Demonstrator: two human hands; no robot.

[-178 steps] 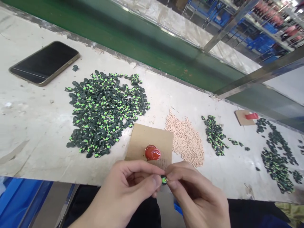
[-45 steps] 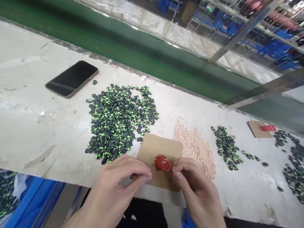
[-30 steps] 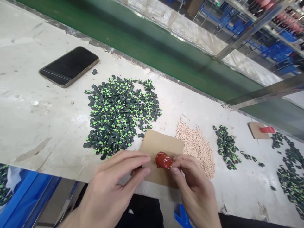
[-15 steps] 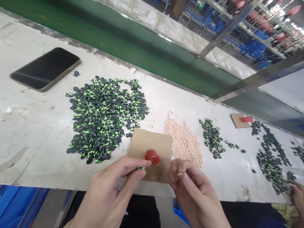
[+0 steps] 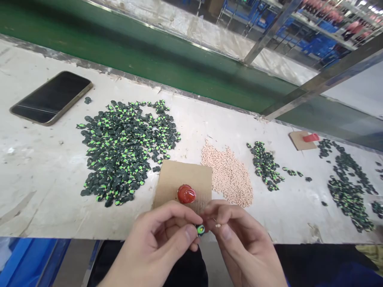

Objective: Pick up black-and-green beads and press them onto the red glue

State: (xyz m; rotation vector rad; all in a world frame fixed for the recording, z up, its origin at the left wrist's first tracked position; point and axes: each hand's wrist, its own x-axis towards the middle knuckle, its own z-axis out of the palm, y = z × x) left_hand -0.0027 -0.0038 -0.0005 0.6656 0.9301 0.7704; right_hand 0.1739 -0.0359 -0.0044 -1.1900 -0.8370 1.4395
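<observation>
Between thumb and forefinger my left hand (image 5: 163, 239) pinches a small dark-and-green piece (image 5: 200, 229), its bright green face turned to the right. Close beside it, my right hand (image 5: 239, 235) is closed on a tiny pale bead-like piece (image 5: 218, 225); a thin pin-like thing seems to show at its fingertips, too small to be sure. Just beyond my hands lies a square of cardboard (image 5: 185, 171) with a glossy red blob (image 5: 186, 193) on it. Right of the cardboard spreads a heap of tiny pale pieces (image 5: 227, 171); to its left is a large pile of dark-and-green pieces (image 5: 125, 147).
A phone (image 5: 52, 97) lies at the table's far left. Smaller dark-and-green piles (image 5: 266, 165) sit to the right, near another cardboard piece (image 5: 299, 141) with a red object (image 5: 311, 137). A green sunken strip (image 5: 149, 52) and a metal post (image 5: 323, 79) run behind the table.
My left hand has moved right and down, away from the red blob, bringing the dark-and-green piece close to my right hand. The co-worker's hand at the right edge has left view.
</observation>
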